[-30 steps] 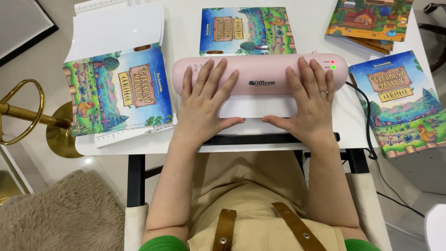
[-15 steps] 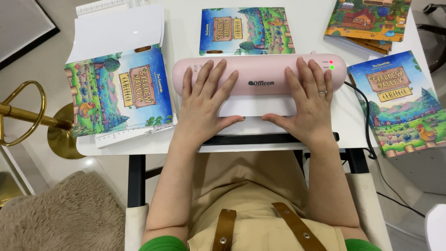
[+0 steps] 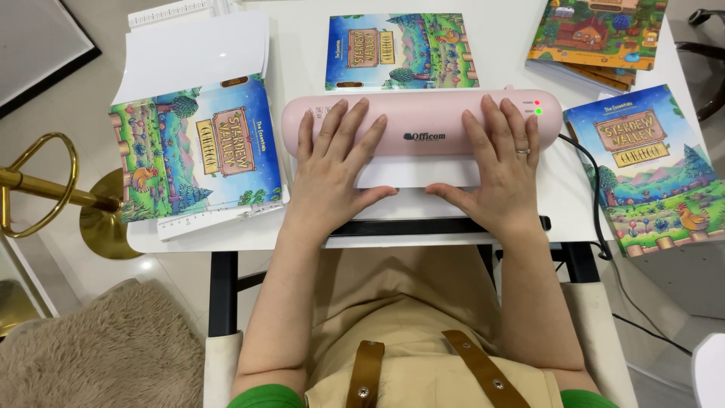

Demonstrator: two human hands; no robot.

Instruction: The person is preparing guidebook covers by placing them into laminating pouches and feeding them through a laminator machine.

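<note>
Under both hands' fingers (image 3: 341, 128) lies the pink laminator (image 3: 423, 121).

The white sheet (image 3: 418, 172) shows slightly less before the pink laminator (image 3: 423, 121).

We see a small dark label (image 3: 424, 136) printed on the pink machine's (image 3: 423, 121) front, midway between the two hands. At its right end, two tiny indicator lights (image 3: 538, 106), one red above one green. Four colourful printed covers lie on the white table (image 3: 529, 68): one at left (image 3: 198, 155) on white sheets, one behind the machine (image 3: 402, 50), one atop a stack far right (image 3: 596, 30), one at right (image 3: 649, 170) overhanging the edge. Each bears a brown signboard-shaped title panel.
</note>
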